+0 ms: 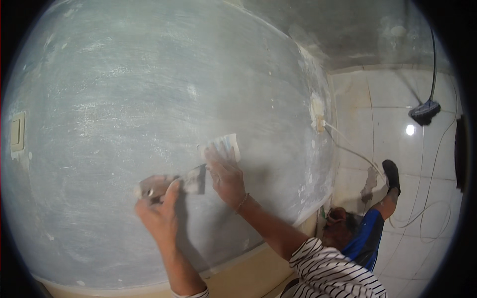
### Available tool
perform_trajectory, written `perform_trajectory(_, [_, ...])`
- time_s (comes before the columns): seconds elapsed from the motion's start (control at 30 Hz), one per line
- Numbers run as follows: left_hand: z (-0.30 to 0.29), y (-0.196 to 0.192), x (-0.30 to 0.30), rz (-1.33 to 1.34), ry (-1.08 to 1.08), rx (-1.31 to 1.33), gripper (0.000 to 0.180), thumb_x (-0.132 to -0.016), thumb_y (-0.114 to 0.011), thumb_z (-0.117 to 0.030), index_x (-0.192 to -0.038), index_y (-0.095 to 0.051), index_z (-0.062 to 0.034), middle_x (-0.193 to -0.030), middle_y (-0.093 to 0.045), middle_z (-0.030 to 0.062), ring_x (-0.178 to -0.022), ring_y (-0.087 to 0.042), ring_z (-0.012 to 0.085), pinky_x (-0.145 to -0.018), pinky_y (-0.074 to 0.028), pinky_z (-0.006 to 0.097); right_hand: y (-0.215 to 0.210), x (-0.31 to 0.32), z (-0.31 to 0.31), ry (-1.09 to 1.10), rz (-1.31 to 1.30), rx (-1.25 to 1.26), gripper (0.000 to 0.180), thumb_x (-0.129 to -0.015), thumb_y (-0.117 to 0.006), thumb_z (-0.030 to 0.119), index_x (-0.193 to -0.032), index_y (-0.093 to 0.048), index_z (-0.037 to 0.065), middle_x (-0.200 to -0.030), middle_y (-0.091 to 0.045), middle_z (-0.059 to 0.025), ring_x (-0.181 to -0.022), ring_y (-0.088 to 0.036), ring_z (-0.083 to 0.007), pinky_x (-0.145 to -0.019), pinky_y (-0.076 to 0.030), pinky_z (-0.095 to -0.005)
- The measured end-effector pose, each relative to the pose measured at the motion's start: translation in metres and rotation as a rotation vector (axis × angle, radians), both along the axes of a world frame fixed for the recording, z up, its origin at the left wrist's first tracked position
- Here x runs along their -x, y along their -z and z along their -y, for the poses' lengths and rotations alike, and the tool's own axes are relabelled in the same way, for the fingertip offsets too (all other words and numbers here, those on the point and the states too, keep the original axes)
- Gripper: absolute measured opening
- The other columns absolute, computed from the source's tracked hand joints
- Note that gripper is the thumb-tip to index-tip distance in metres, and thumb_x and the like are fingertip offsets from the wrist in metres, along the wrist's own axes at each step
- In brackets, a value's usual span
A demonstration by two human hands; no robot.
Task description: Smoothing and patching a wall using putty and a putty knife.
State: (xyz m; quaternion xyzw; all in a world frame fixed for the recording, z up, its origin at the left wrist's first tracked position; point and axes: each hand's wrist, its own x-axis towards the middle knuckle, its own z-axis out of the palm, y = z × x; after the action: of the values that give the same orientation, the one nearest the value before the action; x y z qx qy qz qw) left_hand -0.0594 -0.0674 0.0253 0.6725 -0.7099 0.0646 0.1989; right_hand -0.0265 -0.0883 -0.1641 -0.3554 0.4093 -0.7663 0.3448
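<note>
The left hand (158,212) pinches a scraper (193,182), its blurred blade reaching toward the right hand (227,176), perhaps touching the wall (134,94). The right hand spreads flat over a white sheet (232,143). Wall stretches wide above both hands; its lower edge runs below them.

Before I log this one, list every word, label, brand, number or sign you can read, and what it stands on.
None can be read.
White sheet under the right hand: faint bluish marks, too blurred to tell if print.
Scraper in the left hand, and wall switch: no legible text.
</note>
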Motion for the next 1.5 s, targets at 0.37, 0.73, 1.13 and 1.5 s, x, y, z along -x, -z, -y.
perform_trajectory(0.37, [-0.007,0.023,-0.009,0.020,0.074,0.003,0.021,-0.076,-0.074,-0.007,-0.091,-0.062,0.0026,-0.080,-0.064,0.0063,-0.072,-0.057,0.0110,-0.066,-0.045,0.025,0.030,-0.016,-0.043,-0.064,0.005,-0.037,0.030,-0.088,-0.050,0.006,-0.117,-0.060,0.005,-0.128,-0.054,-0.0176,-0.126,-0.044,-0.0385,-0.106,-0.031,-0.0546])
perform_trajectory(0.73, [-0.005,0.013,-0.002,0.024,0.040,0.016,0.018,-0.074,-0.074,-0.005,-0.087,-0.064,0.0035,-0.074,-0.065,0.0086,-0.064,-0.056,0.0117,-0.058,-0.045,0.025,0.032,-0.027,-0.053,0.024,-0.142,-0.111,0.033,-0.087,-0.054,0.007,-0.120,-0.059,0.007,-0.128,-0.055,-0.0145,-0.122,-0.047,-0.0382,-0.103,-0.033,-0.0548])
perform_trajectory(1.13, [-0.007,0.006,0.003,-0.051,-0.043,-0.010,0.022,-0.074,-0.075,-0.005,-0.090,-0.061,0.0031,-0.078,-0.062,0.0055,-0.069,-0.053,0.0103,-0.063,-0.043,0.024,0.029,-0.002,-0.007,-0.055,-0.052,-0.116,0.038,-0.086,-0.053,0.004,-0.124,-0.057,0.009,-0.129,-0.055,-0.0135,-0.122,-0.048,-0.0360,-0.104,-0.030,-0.0555])
perform_trajectory(1.5, [0.001,-0.002,-0.004,-0.059,-0.018,0.015,0.020,-0.072,-0.075,-0.005,-0.086,-0.063,0.0027,-0.075,-0.063,0.0053,-0.064,-0.051,0.0096,-0.059,-0.041,0.024,0.026,-0.010,-0.035,0.151,-0.164,-0.134,0.039,-0.084,-0.053,0.001,-0.122,-0.058,0.009,-0.129,-0.055,-0.0132,-0.122,-0.049,-0.0369,-0.103,-0.032,-0.0558])
